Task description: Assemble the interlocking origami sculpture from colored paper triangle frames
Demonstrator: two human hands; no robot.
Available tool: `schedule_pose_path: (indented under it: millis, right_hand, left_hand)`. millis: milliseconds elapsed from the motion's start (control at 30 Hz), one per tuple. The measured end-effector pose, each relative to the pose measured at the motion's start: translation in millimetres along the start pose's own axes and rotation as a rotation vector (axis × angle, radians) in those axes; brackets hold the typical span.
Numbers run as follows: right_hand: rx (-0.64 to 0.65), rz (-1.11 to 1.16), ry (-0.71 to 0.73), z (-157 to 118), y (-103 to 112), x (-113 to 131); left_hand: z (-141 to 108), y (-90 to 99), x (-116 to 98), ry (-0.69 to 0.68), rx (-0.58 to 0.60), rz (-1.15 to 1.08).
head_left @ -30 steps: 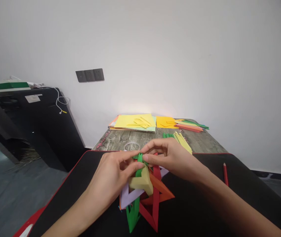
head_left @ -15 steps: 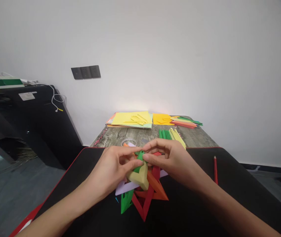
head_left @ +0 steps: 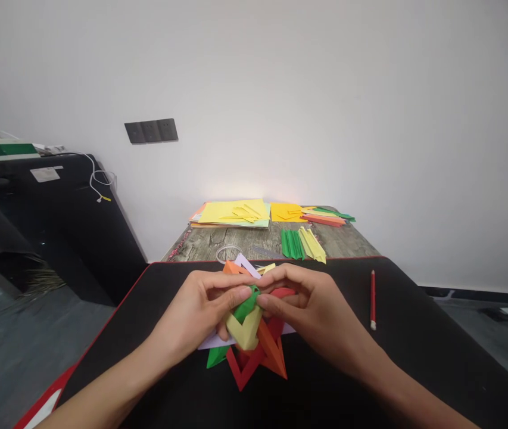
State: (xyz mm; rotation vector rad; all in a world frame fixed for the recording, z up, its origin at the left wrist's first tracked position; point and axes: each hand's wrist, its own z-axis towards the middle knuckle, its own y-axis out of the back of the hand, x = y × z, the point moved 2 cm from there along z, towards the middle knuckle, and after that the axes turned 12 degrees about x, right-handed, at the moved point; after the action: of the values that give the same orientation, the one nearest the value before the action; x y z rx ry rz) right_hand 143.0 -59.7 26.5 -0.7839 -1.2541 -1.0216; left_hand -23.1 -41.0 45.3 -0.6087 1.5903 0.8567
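Between my two hands sits a many-pointed origami star point(head_left: 245, 363) made of interlocked folded paper strips in red, orange, green, pale yellow and lilac. My left hand point(head_left: 209, 304) pinches the green folded strip point(head_left: 245, 305) near the top from the left, thumb in front and fingers behind. From the right, my right hand point(head_left: 301, 298) has its thumb and fingers closed on the same green piece. The fingertips of both hands nearly meet there. Part of the star's middle and back is hidden behind my fingers.
A red pencil point(head_left: 373, 301) lies on the black mat point(head_left: 325, 381) at right. Beyond are green folded strips point(head_left: 292, 245), pale yellow strips point(head_left: 312, 245), a clear ruler point(head_left: 267, 252), a round clear ring point(head_left: 229, 252) and stacked yellow sheets point(head_left: 218, 213). A black cabinet point(head_left: 66, 208) stands left.
The star has tipped a little, its lower points shifting left and up. My hands stay at its top, with the fingertips moved slightly along the green piece. The camera view has shifted slightly.
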Motion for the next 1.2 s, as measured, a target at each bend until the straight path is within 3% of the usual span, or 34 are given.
schedule_pose_path:
  millis: [267,667,1200]
  right_hand:
    - [-0.011,-0.054,-0.026,-6,-10,2]
    - [0.04,-0.124,-0.034,-6,-16,10]
    - [-0.059,-0.235,0.056,-6,-20,5]
  left_hand:
    - [-12,-1.8,3,-0.053,-0.094,0.088]
    - [-12,4.1,-7,0.085,0.006,0.085]
    - [-12,2.9,-2,0.057,0.002,0.013]
